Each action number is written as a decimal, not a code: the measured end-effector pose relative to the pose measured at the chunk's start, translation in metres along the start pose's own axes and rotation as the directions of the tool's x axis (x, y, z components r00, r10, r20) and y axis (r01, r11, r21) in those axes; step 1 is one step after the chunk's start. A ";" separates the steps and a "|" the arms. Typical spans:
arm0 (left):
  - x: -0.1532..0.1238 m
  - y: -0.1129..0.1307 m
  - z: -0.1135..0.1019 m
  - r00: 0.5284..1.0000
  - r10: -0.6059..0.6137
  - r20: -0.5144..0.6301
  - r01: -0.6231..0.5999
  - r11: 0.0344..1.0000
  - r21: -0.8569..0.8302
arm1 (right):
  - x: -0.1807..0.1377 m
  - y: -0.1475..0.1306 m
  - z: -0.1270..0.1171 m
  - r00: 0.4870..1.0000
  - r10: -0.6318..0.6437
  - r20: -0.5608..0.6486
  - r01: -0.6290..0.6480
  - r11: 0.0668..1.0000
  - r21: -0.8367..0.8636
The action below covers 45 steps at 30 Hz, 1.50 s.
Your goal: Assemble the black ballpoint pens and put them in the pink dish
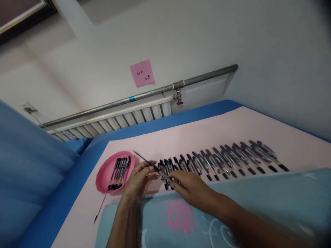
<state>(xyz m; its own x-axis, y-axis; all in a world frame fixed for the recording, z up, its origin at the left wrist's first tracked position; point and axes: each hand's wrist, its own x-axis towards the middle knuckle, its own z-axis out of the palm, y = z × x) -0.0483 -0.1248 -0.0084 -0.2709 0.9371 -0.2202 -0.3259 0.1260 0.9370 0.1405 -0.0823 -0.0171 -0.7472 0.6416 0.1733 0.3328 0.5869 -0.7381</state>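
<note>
In front of me, my left hand (139, 177) pinches a thin dark pen refill (144, 159) whose far end points up and left. My right hand (190, 186) is closed on a pen barrel (165, 176), clear and greyish, that lies in line with the refill. Where the two meet is partly covered by my fingers. Just beyond both hands, a long row of black-capped gel pens (212, 162) stretches to the right. To the left, a pink scalloped bowl (101, 177) holds several black pens (119, 172) side by side.
A loose refill (100, 208) lies left of the teal patterned cloth (245, 203) at the near edge. Pink sheeting (77, 213) covers the blue table (186, 115). Behind are a radiator (129, 119), a metal pipe (155, 92) and a pink note (142, 73). Blue fabric (31, 172) hangs at left.
</note>
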 end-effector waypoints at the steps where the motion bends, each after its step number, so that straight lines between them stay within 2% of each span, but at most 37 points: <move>1: 0.000 0.000 0.000 1.000 0.024 -0.008 -0.024 1.000 0.014 | 0.000 0.000 0.000 1.000 0.021 -0.019 -0.021 1.000 0.017; 4: 0.003 -0.004 -0.003 0.993 0.100 -0.058 -0.091 0.986 0.142 | 0.002 0.002 -0.001 0.994 0.076 -0.083 -0.071 0.995 0.072; 7: 0.009 -0.015 -0.006 0.993 0.114 -0.029 -0.092 0.907 0.410 | 0.002 0.005 -0.001 0.989 0.085 -0.123 -0.072 0.992 0.103; 10: 0.012 -0.027 -0.004 0.991 0.132 -0.006 -0.096 0.753 0.651 | 0.001 0.006 0.000 0.986 0.081 -0.143 -0.064 0.990 0.124; 13: 0.013 -0.034 0.000 0.985 0.170 0.035 -0.126 0.560 0.819 | 0.002 0.005 -0.001 0.986 0.078 -0.150 -0.058 0.989 0.135; 18: 0.014 -0.034 0.006 0.983 0.174 0.050 -0.097 0.275 0.957 | 0.002 0.005 -0.001 0.987 0.080 -0.141 -0.063 0.990 0.123; 21: 0.013 -0.033 0.006 0.989 0.147 0.016 -0.047 0.208 0.977 | 0.001 0.006 0.000 0.986 0.095 -0.139 -0.079 0.990 0.114; 24: 0.012 -0.032 0.006 0.994 0.109 -0.022 -0.004 0.234 0.972 | 0.001 0.007 0.001 0.985 0.100 -0.143 -0.084 0.990 0.117; 26: 0.010 -0.033 0.005 0.994 0.106 0.000 -0.028 0.266 0.964 | 0.001 0.007 0.002 0.986 0.095 -0.140 -0.078 0.989 0.122; 28: 0.009 -0.031 0.004 0.992 0.126 0.019 -0.062 0.349 0.935 | 0.001 0.007 0.001 0.987 0.091 -0.134 -0.075 0.990 0.120; 29: 0.008 -0.030 0.004 0.991 0.135 -0.001 -0.059 0.437 0.897 | 0.001 0.007 0.001 0.987 0.088 -0.131 -0.073 0.991 0.113; 31: 0.008 -0.023 0.001 0.987 0.132 -0.087 -0.031 0.703 0.710 | 0.001 0.006 -0.001 0.990 0.081 -0.117 -0.072 0.994 0.082; 33: 0.007 -0.015 -0.002 0.983 0.077 -0.166 -0.011 0.931 0.366 | 0.000 0.005 -0.002 0.994 0.067 -0.087 -0.063 0.997 0.044; 34: 0.006 -0.011 -0.004 0.983 0.039 -0.180 -0.004 0.982 0.191 | 0.000 0.004 -0.002 0.996 0.057 -0.066 -0.055 0.998 0.027; 36: 0.005 -0.004 -0.007 0.986 -0.028 -0.165 0.020 0.998 -0.052 | 0.000 0.004 -0.003 0.999 0.037 -0.027 -0.036 0.999 0.003; 38: 0.005 -0.002 -0.009 0.988 -0.070 -0.136 0.047 0.985 -0.165 | 0.000 0.004 -0.002 1.000 0.021 -0.002 -0.021 1.000 -0.018; 41: 0.005 -0.003 -0.010 0.992 -0.063 -0.114 0.037 0.974 -0.224 | 0.000 0.006 -0.001 1.000 0.012 0.008 -0.012 0.999 -0.049; 45: 0.005 -0.005 -0.009 0.993 -0.046 -0.105 0.023 0.977 -0.211 | 0.000 0.008 0.000 1.000 0.009 0.004 -0.009 0.997 -0.073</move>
<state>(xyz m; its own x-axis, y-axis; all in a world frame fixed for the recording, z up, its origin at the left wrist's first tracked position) -0.0562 -0.1234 -0.0162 -0.3495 0.8908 -0.2904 -0.5156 0.0759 0.8535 0.1431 -0.0781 -0.0231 -0.7461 0.6453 0.1640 0.3807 0.6155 -0.6901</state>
